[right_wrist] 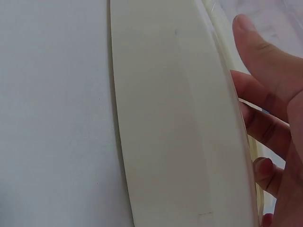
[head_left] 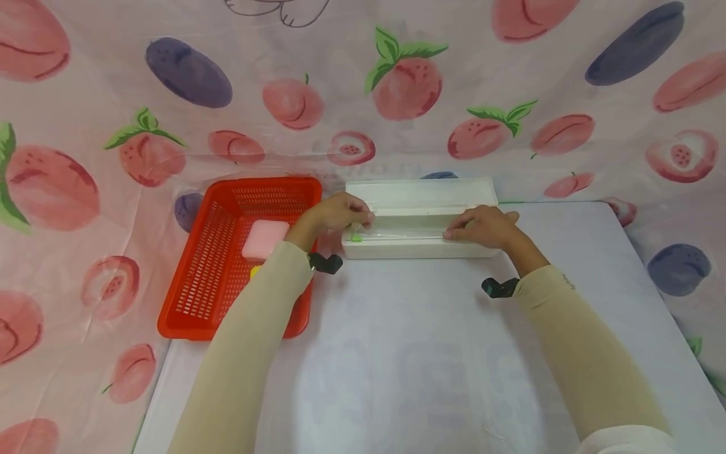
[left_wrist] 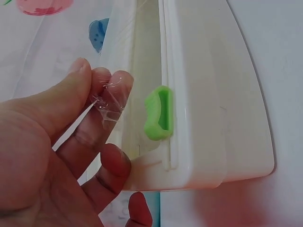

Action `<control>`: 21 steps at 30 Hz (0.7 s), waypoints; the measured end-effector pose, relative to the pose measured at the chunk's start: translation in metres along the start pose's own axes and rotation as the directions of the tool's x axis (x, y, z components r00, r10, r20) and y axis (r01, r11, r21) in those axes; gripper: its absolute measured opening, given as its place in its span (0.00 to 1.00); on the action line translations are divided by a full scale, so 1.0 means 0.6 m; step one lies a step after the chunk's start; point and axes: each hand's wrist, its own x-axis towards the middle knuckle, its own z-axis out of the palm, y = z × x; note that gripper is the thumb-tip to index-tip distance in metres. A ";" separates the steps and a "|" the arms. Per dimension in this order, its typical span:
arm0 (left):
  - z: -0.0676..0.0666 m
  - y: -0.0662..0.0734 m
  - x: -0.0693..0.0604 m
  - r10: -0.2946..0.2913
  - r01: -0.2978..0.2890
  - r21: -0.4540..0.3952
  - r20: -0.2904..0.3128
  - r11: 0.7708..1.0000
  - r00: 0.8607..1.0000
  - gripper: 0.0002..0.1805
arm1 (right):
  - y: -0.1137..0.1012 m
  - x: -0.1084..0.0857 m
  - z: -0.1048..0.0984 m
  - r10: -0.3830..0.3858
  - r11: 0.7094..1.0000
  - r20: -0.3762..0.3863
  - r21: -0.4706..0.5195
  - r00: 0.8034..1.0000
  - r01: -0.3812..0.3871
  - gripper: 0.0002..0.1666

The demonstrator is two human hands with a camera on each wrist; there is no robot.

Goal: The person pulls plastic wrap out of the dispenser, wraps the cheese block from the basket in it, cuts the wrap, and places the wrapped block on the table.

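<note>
Some crinkled clear film (left_wrist: 112, 100) is pinched by the bent left hand (head_left: 338, 212) at nine o'clock of the oblong white box (head_left: 420, 251); the right hand (head_left: 486, 226) is rested, thumb spread wide, at three.

Lid (head_left: 397, 194) up on the long white cling-film dispenser (head_left: 420, 251), stretched sideways across the white tabletop (head_left: 397, 378)! Lime-green slide cutter (left_wrist: 158, 113) sits at its left end, clear cling film (left_wrist: 112, 106) crinkled at the fingertips of the left hand (left_wrist: 52, 146).

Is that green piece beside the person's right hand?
No, the green piece sits on the white box, beside the left hand.
</note>
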 end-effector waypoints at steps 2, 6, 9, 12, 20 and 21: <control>-0.001 0.000 0.000 0.001 -0.001 -0.007 -0.003 1.000 1.000 0.12 | 0.000 -0.001 0.001 0.003 1.000 0.004 0.000 1.000 -0.003 0.26; -0.003 -0.003 0.002 0.020 -0.019 -0.042 0.003 0.999 1.000 0.14 | 0.001 0.000 0.001 0.009 1.000 -0.004 -0.013 1.000 -0.009 0.27; -0.005 -0.005 0.003 0.022 -0.022 -0.083 -0.006 0.996 1.000 0.15 | 0.002 0.000 0.000 -0.003 1.000 -0.011 -0.024 1.000 0.003 0.26; -0.006 -0.005 0.004 0.016 -0.019 -0.109 -0.021 0.994 1.000 0.14 | 0.005 0.001 0.000 -0.026 0.999 -0.020 -0.021 0.999 0.025 0.23; -0.005 -0.006 0.005 -0.027 0.024 -0.108 -0.023 0.994 0.999 0.12 | 0.003 -0.002 0.004 -0.010 1.000 -0.044 0.022 0.999 0.011 0.18; -0.005 -0.006 0.004 -0.031 0.028 -0.108 -0.023 0.994 0.999 0.12 | 0.002 -0.002 0.004 0.003 1.000 -0.045 0.022 0.999 -0.002 0.20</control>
